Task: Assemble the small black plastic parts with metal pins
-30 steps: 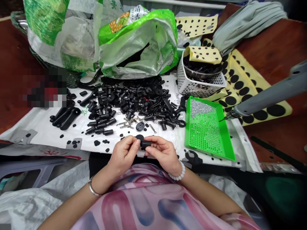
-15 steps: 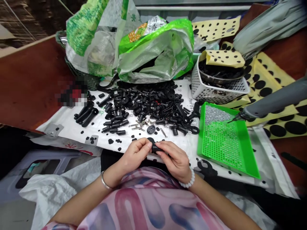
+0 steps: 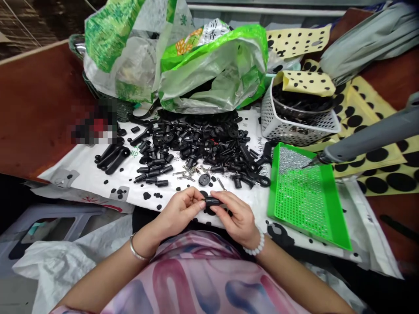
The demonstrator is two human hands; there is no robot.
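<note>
My left hand (image 3: pixel 180 211) and my right hand (image 3: pixel 235 216) meet at the table's near edge. Together they pinch a small black plastic cylinder (image 3: pixel 212 201) held level between the fingertips. The right hand wraps its right end, and the left thumb and forefinger close on its left end. Just beyond the hands lies a heap of black plastic parts (image 3: pixel 199 141) with a few small metal pieces (image 3: pixel 187 173) and a black toothed disc (image 3: pixel 205 179) at its near edge.
A green perforated tray (image 3: pixel 307 196) holding tiny silver bits sits to the right. A grey power tool (image 3: pixel 369 137) points at it. Behind are a white basket (image 3: pixel 296 124) of parts, green-and-white plastic bags (image 3: pixel 209 69), and yellow sheets with black dots (image 3: pixel 373 157). Long black handles (image 3: pixel 113 156) lie left.
The view has swung left and tilted. Both hands stay together on the black cylinder, turning it slightly; it now shows longer between the fingertips.
</note>
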